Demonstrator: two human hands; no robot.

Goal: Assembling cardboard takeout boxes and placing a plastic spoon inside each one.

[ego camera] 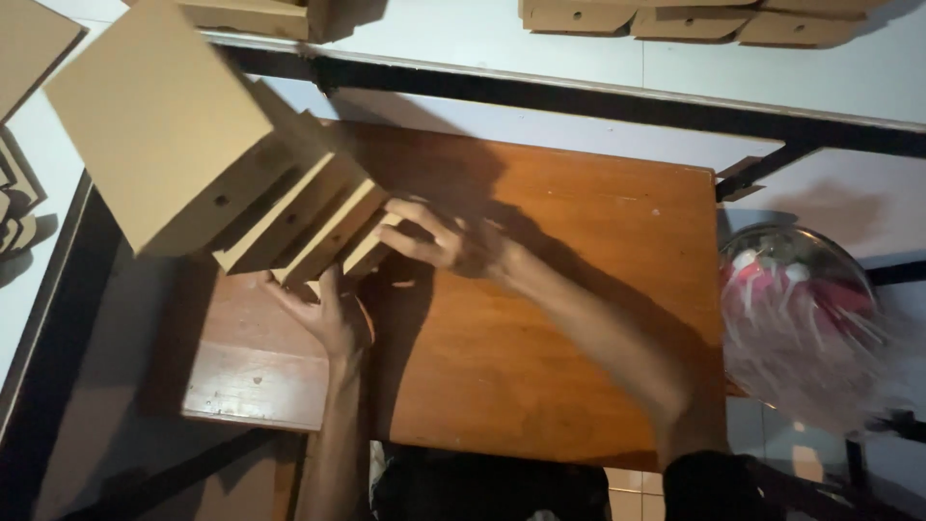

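A stack of boxes point(241, 183) made of brown card is tipped up at the left end of the wooden bench point(579, 318). The big top box leans up and to the left, and the thinner ones fan out under it.

The left hand point(333, 314) is under the stack. Its palm faces up and its fingers are spread flat on the bottom box, so it props the stack up and does not close round it. The right hand point(439, 236) comes in from the right. Its fingers curl on the end of the lowest boxes and grip them there. Both arms reach up from the bottom of the picture.

More flat card boxes point(675, 17) lie at the top on the white floor point(540, 48). Some card pieces point(19, 183) sit at the far left edge. A clear bag point(801, 318) with pink and white things inside is just right of the bench. It looks blurry.
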